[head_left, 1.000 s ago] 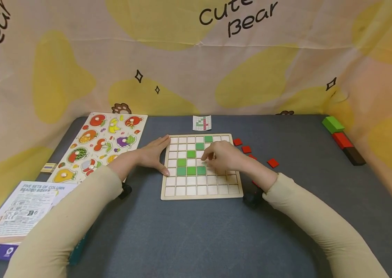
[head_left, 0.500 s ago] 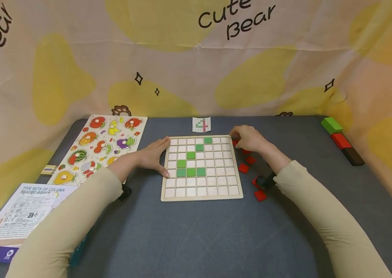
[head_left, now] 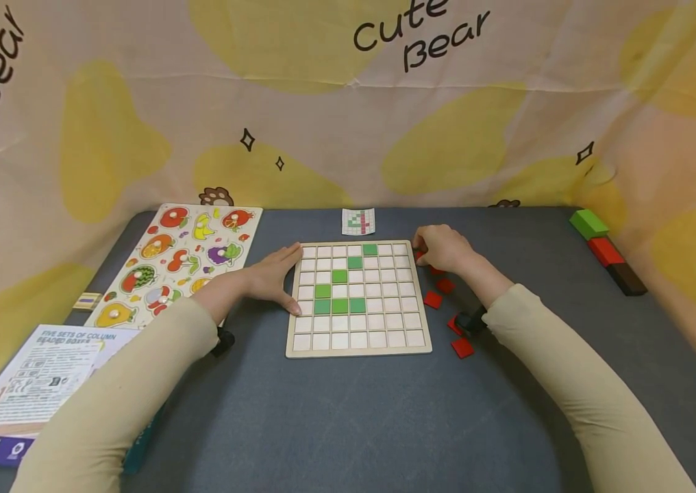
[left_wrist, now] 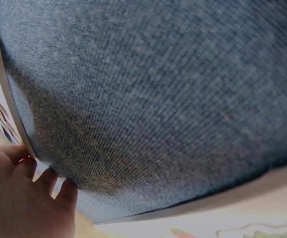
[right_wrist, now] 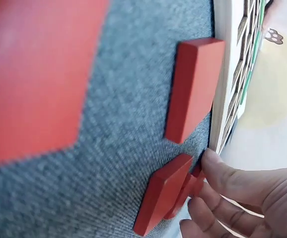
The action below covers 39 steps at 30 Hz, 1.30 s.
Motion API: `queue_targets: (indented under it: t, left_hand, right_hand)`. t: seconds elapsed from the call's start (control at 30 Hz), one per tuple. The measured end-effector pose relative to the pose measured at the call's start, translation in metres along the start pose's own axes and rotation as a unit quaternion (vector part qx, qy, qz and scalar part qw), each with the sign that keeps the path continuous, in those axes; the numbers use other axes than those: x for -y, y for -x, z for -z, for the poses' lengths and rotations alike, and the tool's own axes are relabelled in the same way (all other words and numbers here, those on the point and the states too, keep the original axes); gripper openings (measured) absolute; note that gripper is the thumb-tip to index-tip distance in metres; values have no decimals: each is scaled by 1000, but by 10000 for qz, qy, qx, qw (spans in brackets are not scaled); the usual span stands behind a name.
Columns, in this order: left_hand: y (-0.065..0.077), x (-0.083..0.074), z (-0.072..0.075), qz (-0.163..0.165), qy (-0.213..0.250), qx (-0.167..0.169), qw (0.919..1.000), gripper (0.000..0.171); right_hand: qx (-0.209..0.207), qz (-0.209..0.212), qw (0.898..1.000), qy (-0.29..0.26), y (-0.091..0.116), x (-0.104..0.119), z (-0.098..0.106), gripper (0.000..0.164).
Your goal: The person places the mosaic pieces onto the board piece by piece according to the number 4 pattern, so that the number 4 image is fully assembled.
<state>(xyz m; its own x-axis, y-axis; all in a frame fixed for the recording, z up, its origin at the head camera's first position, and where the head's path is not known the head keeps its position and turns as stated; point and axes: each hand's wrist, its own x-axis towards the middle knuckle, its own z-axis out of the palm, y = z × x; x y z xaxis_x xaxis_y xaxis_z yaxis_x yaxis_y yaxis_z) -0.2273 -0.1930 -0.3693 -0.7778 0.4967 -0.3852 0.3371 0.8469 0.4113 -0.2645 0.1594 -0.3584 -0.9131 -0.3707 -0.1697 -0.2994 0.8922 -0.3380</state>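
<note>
My left hand rests along the left edge of a square wooden grid board, thumb and fingers spread. In the left wrist view, fingers of the left hand meet the board's side. Several green tiles sit among the white cells, in a diagonal and a short row. Beyond the board's far right corner, my right hand reaches down to the loose red tiles. In the right wrist view, its thumb and fingers pinch a red square tile, partly hidden behind another red tile.
A small pattern card lies behind the board. On the left are a fruit puzzle board and a printed box. Green, red and black blocks line the far right edge. A fabric backdrop rises behind.
My right hand has moved right, from over the middle of the board to the red tiles by its far right corner, and pinches one. My left hand stays put.
</note>
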Motion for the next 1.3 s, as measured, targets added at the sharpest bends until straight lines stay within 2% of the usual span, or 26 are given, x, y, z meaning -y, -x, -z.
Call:
queue_targets:
  t: [0.23, 0.3, 0.53, 0.63, 0.87, 1.13, 1.3]
  left_hand:
    - [0, 1, -1, -27, -21, -26, 10000, 127]
    - [0, 0, 0, -34, -26, -25, 10000, 127]
    - [1, 0, 0, -21, 24, 2, 10000, 128]
    - [0, 0, 0, -44, 22, 11, 10000, 128]
    - [1, -1, 1, -30, 56, 42, 10000, 128]
    - [0, 0, 1, -50, 73, 34, 10000, 128]
    - [0, 2, 0, -58, 123, 65, 9999, 127]
  right_hand:
    - [-221, -152, 9990, 351, -1, 2, 1, 16]
    - [-347, -105, 9990, 274, -1, 5, 2, 13]
    - [-705, 440, 9961, -308, 1, 20, 0, 11]
    - [-672, 550, 9947, -544, 1, 27, -2, 7]
    - [-498, 774, 9909, -981, -3, 41, -11, 18]
    - [-460, 721, 9890, -1204, -15, 55, -18, 9]
    - [-414, 785, 9907, -1031, -25, 60, -20, 15]
